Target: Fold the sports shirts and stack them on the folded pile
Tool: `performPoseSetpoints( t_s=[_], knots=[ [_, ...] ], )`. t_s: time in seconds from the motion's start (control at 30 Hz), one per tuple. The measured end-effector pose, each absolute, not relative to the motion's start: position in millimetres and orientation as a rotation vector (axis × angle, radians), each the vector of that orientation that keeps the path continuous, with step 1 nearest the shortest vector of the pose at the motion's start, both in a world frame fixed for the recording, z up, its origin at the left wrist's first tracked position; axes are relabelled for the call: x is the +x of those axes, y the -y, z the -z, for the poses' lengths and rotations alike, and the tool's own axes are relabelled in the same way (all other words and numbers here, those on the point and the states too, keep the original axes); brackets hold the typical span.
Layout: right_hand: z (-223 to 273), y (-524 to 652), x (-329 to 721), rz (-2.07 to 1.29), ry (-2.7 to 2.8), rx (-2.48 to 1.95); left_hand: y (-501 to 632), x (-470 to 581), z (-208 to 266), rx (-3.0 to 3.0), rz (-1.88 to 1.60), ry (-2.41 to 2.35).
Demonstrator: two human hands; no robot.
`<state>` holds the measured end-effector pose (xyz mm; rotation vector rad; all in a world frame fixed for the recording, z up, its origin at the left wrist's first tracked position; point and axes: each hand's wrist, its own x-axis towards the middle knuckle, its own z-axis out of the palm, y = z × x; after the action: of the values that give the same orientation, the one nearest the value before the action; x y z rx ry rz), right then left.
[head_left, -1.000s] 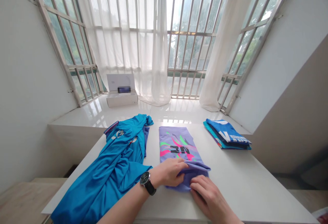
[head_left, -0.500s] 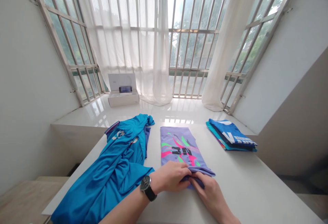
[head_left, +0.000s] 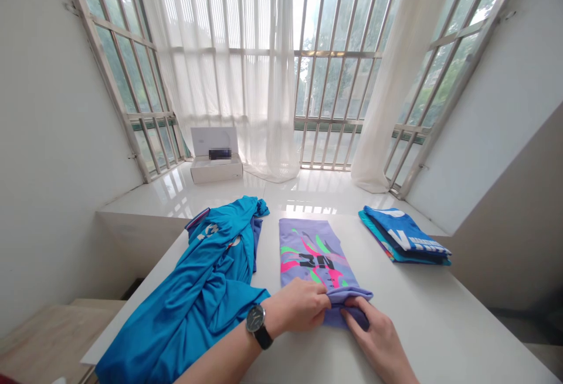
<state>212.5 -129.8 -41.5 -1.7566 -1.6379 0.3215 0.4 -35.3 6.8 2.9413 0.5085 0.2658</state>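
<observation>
A lavender shirt [head_left: 308,234] with a pink, green and black print lies folded into a long rectangle on the white table [head_left: 290,360]. Its near end is turned up into a thick fold. My left hand [head_left: 303,305], with a black watch [head_left: 258,322] on the wrist, grips the left part of that fold, its fingers curled in. At the fold's right part, my right hand [head_left: 373,325] pinches the cloth between thumb and fingers. Some of the shirt's near edge is hidden by both hands.
Crumpled blue shirts [head_left: 193,296] lie along the table's left side. A folded stack of blue shirts [head_left: 404,231] rests at the right. An open white box [head_left: 216,172] stands on the window sill [head_left: 308,187], in front of the sheer curtain [head_left: 259,79] and barred windows.
My right hand has slid a little right along the fold, away from my left hand. More lavender cloth shows between them. The whole view has shifted slightly.
</observation>
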Motion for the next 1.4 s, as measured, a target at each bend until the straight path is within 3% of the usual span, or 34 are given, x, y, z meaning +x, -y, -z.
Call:
performPoseSetpoints(
  t_s=[0.17, 0.3, 0.43, 0.57, 0.87, 1.03, 1.23, 1.4],
  knots=[
    [55.9, 136.2, 217.2, -0.099, 1.557, -1.794, 34.9, -0.4, -8.5, 2.978, -0.259, -0.448],
    [58.0, 142.0, 224.9, 0.307, 1.52, -1.759, 37.7, 0.1, -9.1, 2.948, -0.327, -0.371],
    [59.5, 143.9, 236.7, 0.555, 1.811, -1.524, 42.4, 0.0, -13.9, 2.89, -0.398, -0.385],
    [64.1, 147.9, 246.5, 0.508, 2.014, -1.346, 39.6, -0.6, -14.5, 2.885, -0.257, -0.341],
    [56.9, 160.1, 247.7, 0.282, 2.091, -1.384, 25.2, -13.7, -10.3, 2.765, -0.022, -0.32],
    [48.3, 167.4, 236.2, 0.245, 2.075, -1.375, 49.1, -33.2, -22.6, 2.8, 0.03, -0.517],
    [34.2, 166.7, 227.8, 0.28, 2.126, -1.459, 82.8, -42.5, -38.5, 2.808, -0.101, -0.822],
    [25.0, 143.3, 206.6, 0.315, 2.158, -1.49, 92.7, -24.7, -14.1, 2.832, -0.319, -0.907]
  ],
)
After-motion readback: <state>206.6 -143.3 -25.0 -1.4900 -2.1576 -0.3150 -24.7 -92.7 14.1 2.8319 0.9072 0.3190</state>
